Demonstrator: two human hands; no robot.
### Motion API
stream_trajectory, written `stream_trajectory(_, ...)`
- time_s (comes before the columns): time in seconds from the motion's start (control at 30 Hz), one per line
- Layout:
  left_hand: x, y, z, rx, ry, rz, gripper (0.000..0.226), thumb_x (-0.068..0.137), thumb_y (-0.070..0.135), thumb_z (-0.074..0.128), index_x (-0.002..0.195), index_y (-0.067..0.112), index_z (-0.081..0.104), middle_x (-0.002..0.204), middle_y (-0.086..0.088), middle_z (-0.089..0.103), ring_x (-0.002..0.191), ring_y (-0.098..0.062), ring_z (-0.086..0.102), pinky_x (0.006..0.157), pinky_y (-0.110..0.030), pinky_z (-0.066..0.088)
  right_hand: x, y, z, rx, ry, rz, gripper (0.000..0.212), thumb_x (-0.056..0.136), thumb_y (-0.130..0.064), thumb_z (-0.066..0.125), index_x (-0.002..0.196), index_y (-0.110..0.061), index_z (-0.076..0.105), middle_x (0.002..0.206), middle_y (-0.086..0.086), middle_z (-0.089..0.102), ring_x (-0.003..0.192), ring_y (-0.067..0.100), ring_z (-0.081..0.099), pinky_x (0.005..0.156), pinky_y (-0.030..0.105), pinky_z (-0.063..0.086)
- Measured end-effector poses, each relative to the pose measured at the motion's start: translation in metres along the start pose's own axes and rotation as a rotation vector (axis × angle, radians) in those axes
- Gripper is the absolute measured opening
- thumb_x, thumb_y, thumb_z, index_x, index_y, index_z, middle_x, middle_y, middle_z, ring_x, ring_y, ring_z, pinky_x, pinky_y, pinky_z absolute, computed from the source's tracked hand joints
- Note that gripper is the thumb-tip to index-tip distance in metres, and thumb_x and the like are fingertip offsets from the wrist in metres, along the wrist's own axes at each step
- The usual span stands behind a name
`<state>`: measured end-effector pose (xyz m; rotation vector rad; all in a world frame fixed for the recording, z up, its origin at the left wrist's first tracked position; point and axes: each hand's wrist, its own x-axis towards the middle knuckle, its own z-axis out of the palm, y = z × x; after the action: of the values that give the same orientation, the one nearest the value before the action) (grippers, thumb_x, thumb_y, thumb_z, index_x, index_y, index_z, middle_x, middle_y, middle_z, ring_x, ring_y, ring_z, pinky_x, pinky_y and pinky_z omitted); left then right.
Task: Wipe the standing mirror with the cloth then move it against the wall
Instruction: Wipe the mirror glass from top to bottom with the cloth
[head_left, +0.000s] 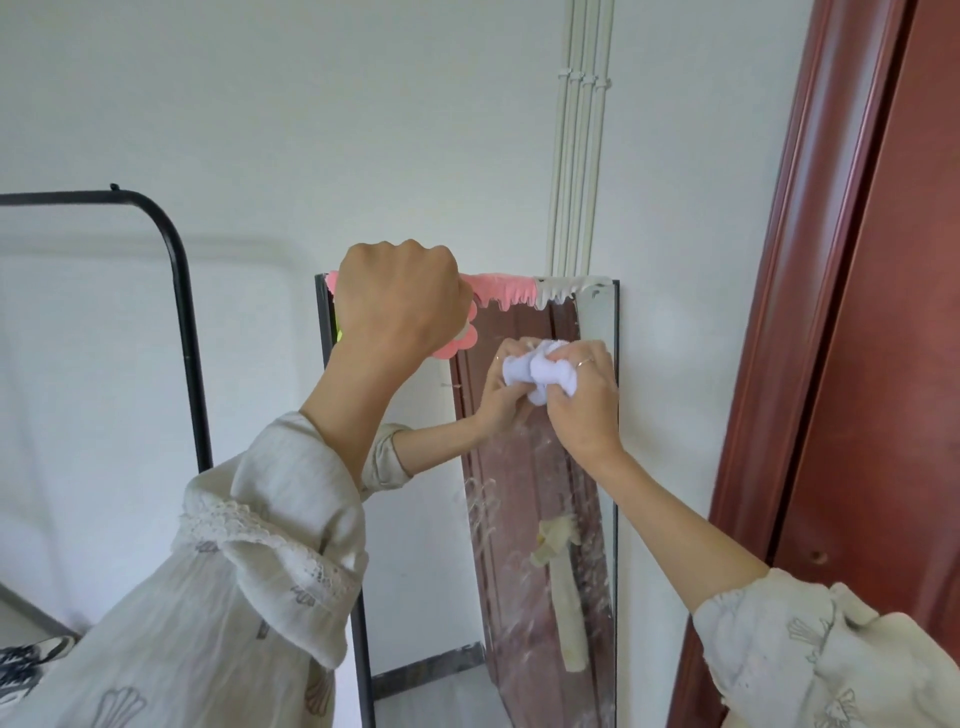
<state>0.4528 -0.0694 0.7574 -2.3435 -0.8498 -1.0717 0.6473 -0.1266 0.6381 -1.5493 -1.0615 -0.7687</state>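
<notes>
The left hand (400, 301) is clenched over the top edge of the standing mirror (540, 519), near its upper left corner, knuckles toward the camera. Just right of that grip, a pink dripping trim (501, 293) runs along the top edge and turns white (563, 288) toward the right corner; a pink flower-shaped piece (460, 343) shows below the fist.

Lower and to the right of the left hand, the right hand (584, 395) grasps a bunched white cloth (540, 379) and presses it to the upper glass, close to the right edge. A ring (586, 361) sits on 1 finger. Below the cloth the glass is streaked, and it reflects the hand, the sleeve and a red-brown door frame (831, 312).

The mirror stands before a white wall (311, 130), beside a black metal rack (179, 291) on its left. 4 white conduits (576, 156) run up the wall above the right corner.
</notes>
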Motion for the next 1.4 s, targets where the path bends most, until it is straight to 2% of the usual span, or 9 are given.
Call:
stream_trajectory(0.2, -0.001, -0.006, 0.002, 0.021, -0.009, -0.004, 0.025, 0.090, 0.020, 0.039, 0.077, 0.013, 0.059, 0.054, -0.002, 0.034, 0.047, -0.019, 0.026, 0.048, -0.026, 0.011, -0.062, 0.021, -0.008, -0.151, -0.275, -0.234, 0.030, 0.069, 0.004, 0.052, 0.096, -0.005, 0.063, 0.104, 0.013, 0.055, 0.096, 0.030, 0.055, 0.072, 0.036, 0.052)
stream_trajectory(0.37, -0.001, 0.000, -0.001, 0.022, -0.012, 0.012, 0.026, 0.091, 0.023, 0.038, 0.075, 0.013, 0.056, 0.054, -0.002, 0.034, 0.048, -0.020, 0.029, 0.048, -0.026, 0.011, -0.003, 0.013, -0.021, 0.042, -0.215, 0.096, 0.010, 0.079, -0.018, 0.051, 0.082, -0.012, 0.058, 0.090, 0.007, 0.052, 0.084, 0.017, 0.051, 0.073, 0.028, 0.045)
stream_trajectory(0.47, -0.001, 0.004, -0.002, 0.023, -0.002, 0.018, 0.027, 0.091, 0.023, 0.038, 0.077, 0.014, 0.058, 0.054, -0.002, 0.034, 0.048, -0.020, 0.030, 0.048, -0.026, 0.010, 0.036, 0.001, -0.032, 0.124, -0.052, 0.323, 0.022, 0.083, -0.003, 0.052, 0.103, 0.004, 0.055, 0.098, 0.012, 0.052, 0.085, 0.020, 0.051, 0.068, 0.025, 0.040)
stream_trajectory(0.63, -0.002, 0.002, -0.001, 0.031, -0.004, 0.009, 0.028, 0.092, 0.023, 0.036, 0.076, 0.014, 0.058, 0.054, -0.002, 0.033, 0.047, -0.019, 0.027, 0.048, -0.027, 0.010, 0.063, 0.005, -0.031, 0.062, -0.056, 0.494, 0.037, 0.081, 0.004, 0.046, 0.118, 0.004, 0.051, 0.116, 0.021, 0.058, 0.105, 0.033, 0.059, 0.074, 0.030, 0.046)
stream_trajectory(0.77, -0.002, 0.003, -0.001, 0.021, -0.002, 0.003, 0.027, 0.091, 0.022, 0.037, 0.074, 0.014, 0.057, 0.054, -0.002, 0.034, 0.046, -0.017, 0.025, 0.048, -0.027, 0.011, 0.061, -0.010, -0.028, 0.011, -0.059, 0.313, 0.027, 0.080, -0.004, 0.048, 0.104, 0.004, 0.060, 0.101, 0.015, 0.054, 0.099, 0.031, 0.056, 0.074, 0.031, 0.045)
stream_trajectory(0.93, -0.002, 0.001, 0.001, 0.016, 0.005, -0.009, 0.032, 0.091, 0.020, 0.036, 0.080, 0.010, 0.064, 0.054, -0.003, 0.035, 0.046, -0.018, 0.026, 0.048, -0.027, 0.011, 0.028, -0.023, -0.018, -0.034, -0.146, 0.081, 0.032, 0.088, -0.004, 0.054, 0.121, -0.002, 0.053, 0.121, 0.012, 0.046, 0.106, 0.021, 0.050, 0.087, 0.021, 0.039)
stream_trajectory(1.03, -0.002, 0.002, 0.000, 0.009, -0.002, -0.011, 0.031, 0.091, 0.021, 0.036, 0.077, 0.011, 0.061, 0.054, -0.002, 0.035, 0.047, -0.019, 0.027, 0.048, -0.027, 0.011, 0.032, -0.013, -0.025, -0.024, -0.171, 0.115, 0.031, 0.087, -0.004, 0.053, 0.118, -0.002, 0.054, 0.119, 0.012, 0.048, 0.100, 0.013, 0.047, 0.078, 0.016, 0.044)
stream_trajectory(1.17, -0.001, 0.003, -0.001, 0.011, -0.001, 0.000, 0.029, 0.091, 0.020, 0.036, 0.076, 0.013, 0.059, 0.054, -0.002, 0.035, 0.047, -0.019, 0.026, 0.048, -0.027, 0.011, 0.032, -0.026, -0.022, 0.036, -0.113, 0.185, 0.032, 0.088, -0.004, 0.052, 0.120, -0.001, 0.051, 0.120, 0.013, 0.045, 0.099, 0.017, 0.048, 0.077, 0.018, 0.040)
stream_trajectory(1.4, 0.000, -0.001, 0.003, 0.040, 0.030, 0.009, 0.029, 0.091, 0.017, 0.035, 0.075, 0.011, 0.059, 0.053, -0.003, 0.034, 0.045, -0.018, 0.025, 0.048, -0.027, 0.010, 0.022, -0.056, -0.010, 0.010, -0.141, -0.126, 0.035, 0.081, 0.006, 0.056, 0.115, -0.001, 0.059, 0.117, 0.015, 0.049, 0.108, 0.026, 0.050, 0.085, 0.019, 0.035)
